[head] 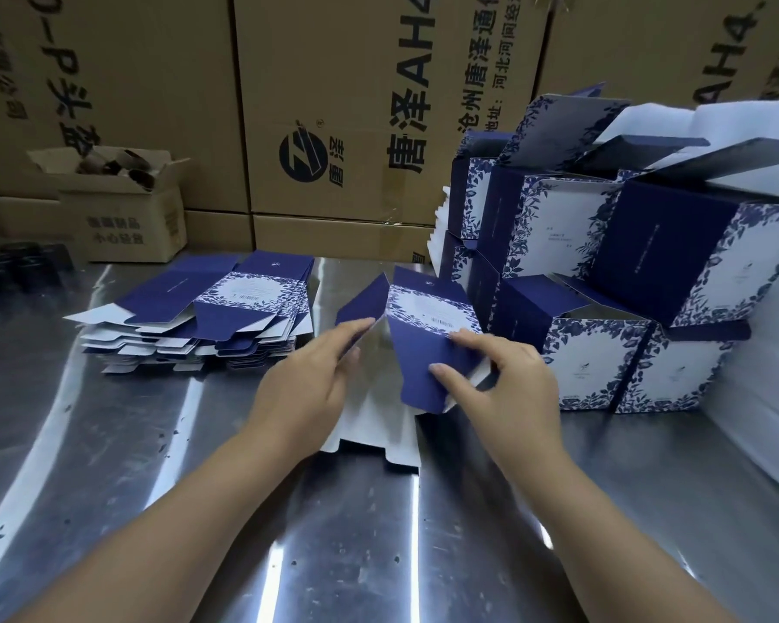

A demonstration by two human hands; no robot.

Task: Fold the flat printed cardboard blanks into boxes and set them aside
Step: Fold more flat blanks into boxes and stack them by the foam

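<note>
Steel table (109, 510); brown cartons (333, 105) behind, 1 small open box (127, 227) left.

Steel table (199, 510): left of the grip lies a stack of flat blanks (208, 317), right of it stand folded boxes (603, 353), far beyond-left an open carton (127, 218); the gripped blank (423, 366) rests its white flap on the steel
</note>
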